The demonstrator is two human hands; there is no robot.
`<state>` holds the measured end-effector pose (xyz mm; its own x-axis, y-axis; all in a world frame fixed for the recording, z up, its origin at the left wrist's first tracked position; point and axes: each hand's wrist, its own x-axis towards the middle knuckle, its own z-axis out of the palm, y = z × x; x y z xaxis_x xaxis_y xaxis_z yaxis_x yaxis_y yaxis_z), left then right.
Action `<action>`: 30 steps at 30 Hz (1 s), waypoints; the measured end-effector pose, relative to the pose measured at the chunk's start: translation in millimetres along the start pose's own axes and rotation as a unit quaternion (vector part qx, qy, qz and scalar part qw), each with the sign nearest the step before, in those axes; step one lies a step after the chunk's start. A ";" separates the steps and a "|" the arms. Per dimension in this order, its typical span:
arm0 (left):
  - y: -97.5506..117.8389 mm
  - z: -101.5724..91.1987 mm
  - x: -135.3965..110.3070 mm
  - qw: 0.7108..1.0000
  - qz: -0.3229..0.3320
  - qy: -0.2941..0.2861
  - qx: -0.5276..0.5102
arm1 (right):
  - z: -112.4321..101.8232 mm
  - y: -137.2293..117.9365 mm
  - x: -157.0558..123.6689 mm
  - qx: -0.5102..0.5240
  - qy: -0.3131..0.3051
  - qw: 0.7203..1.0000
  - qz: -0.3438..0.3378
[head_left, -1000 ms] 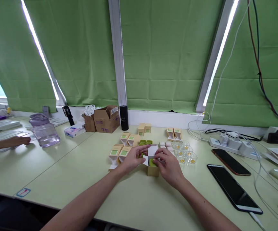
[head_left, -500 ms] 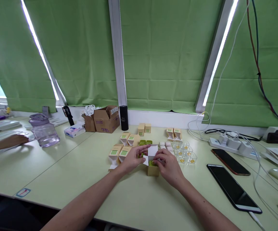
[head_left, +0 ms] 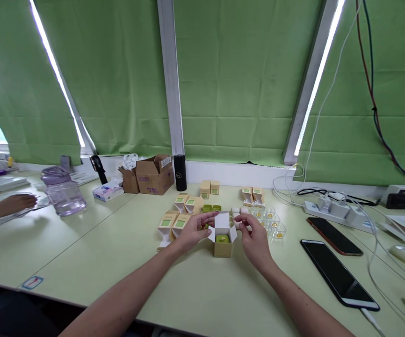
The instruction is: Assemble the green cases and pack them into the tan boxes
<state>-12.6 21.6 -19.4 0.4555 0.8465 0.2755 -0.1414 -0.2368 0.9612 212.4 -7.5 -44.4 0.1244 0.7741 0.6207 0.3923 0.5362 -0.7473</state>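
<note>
A small kraft box [head_left: 222,250] stands on the table with its white flaps raised. Inside it sits a green lidded item [head_left: 222,239]. My left hand [head_left: 196,229] curves round the box's left side, its thumb at the left flap and a finger by the back flap. My right hand [head_left: 256,238] is just right of the box, its curled fingers a little apart near the right flap and the white round pieces [head_left: 244,210]. Nothing shows clearly in it. Behind my left hand are several green pieces [head_left: 212,207].
Several opened kraft boxes [head_left: 166,223] lie left of my hands. Clear cups [head_left: 278,231] with yellow centres stand to the right. Farther right are a phone [head_left: 339,274] and a power strip [head_left: 336,215]. A co-worker's hand [head_left: 20,202] is left of a large bottle [head_left: 64,194].
My right hand has come out of the box and moved up and right, uncovering the green item inside. My left hand stays at the box. The co-worker's hand has shifted slightly left.
</note>
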 end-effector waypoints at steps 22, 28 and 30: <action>1.6 19.2 -3.7 1.000 -0.021 0.001 -0.016 | 12.3 7.1 -1.6 0.211 -0.011 0.954 0.212; -4.6 22.7 -3.5 1.000 -0.025 0.011 -0.003 | 12.6 4.3 -0.8 0.219 -0.007 0.951 0.217; -8.9 22.7 -2.3 1.000 -0.023 0.015 0.003 | 12.6 3.1 -0.6 0.220 -0.007 0.950 0.222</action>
<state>7.5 10.9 -28.3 0.4358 0.8702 0.2299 -0.1154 -0.1993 0.9731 202.1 -2.1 -50.0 0.1743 0.9596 0.2207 -0.1154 0.2425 -0.9633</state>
